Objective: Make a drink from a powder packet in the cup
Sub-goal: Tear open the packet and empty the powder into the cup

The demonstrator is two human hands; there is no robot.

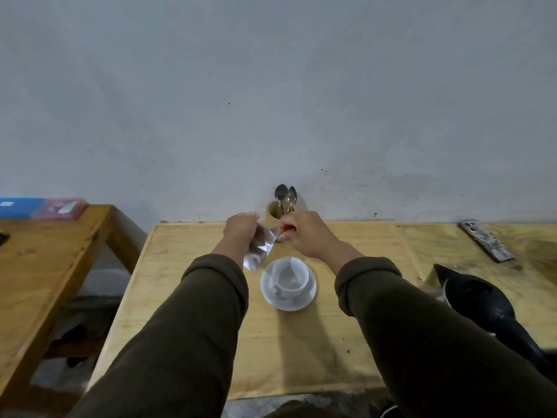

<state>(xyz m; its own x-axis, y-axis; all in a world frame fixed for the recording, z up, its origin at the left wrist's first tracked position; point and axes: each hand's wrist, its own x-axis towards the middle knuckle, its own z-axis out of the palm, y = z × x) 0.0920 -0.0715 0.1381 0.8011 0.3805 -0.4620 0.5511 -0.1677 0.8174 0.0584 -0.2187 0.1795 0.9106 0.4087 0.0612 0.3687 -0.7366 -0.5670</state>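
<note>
Two hands up over the table (pixel 187 297), both pinching one packet (pixel 260 247). Single head view, so one pass.

Containers first:
- Cup (pixel 290 277): white, upright, sits centred on a white saucer (pixel 297 303), near the middle of the table. Inside looks pale; can't tell whether any powder or liquid is in it.
- Holder (pixel 273 212) at the far table edge against the wall: wooden, open top, two metal spoons (pixel 285 195) standing in it, bowls up.
- Kettle (pixel 482 300): dark, lower right, lid appears shut, spout toward the cup. Contents not visible.
- Boxes (pixel 42 208), blue and pink, on the far end of a second wooden table at left. Closed, contents unknown.

Grip:
- Left hand (pixel 241 233): fingers closed around the upper part of the packet, which is silvery and crinkled. Packet body hangs down from the fist, lower end just above and left of the cup rim, not touching it as far as I can see.
- Right hand (pixel 307 233): fingers (pixel 284 229) pinched together on the packet's top corner, right beside the left hand. The strip between the hands looks stretched; can't tell if it's torn through.
- Both arms in dark sleeves, wrists bare.

Other: flat speckled device (pixel 485 244), looks like a remote, lying far right on the table, well apart from the cup.
</note>
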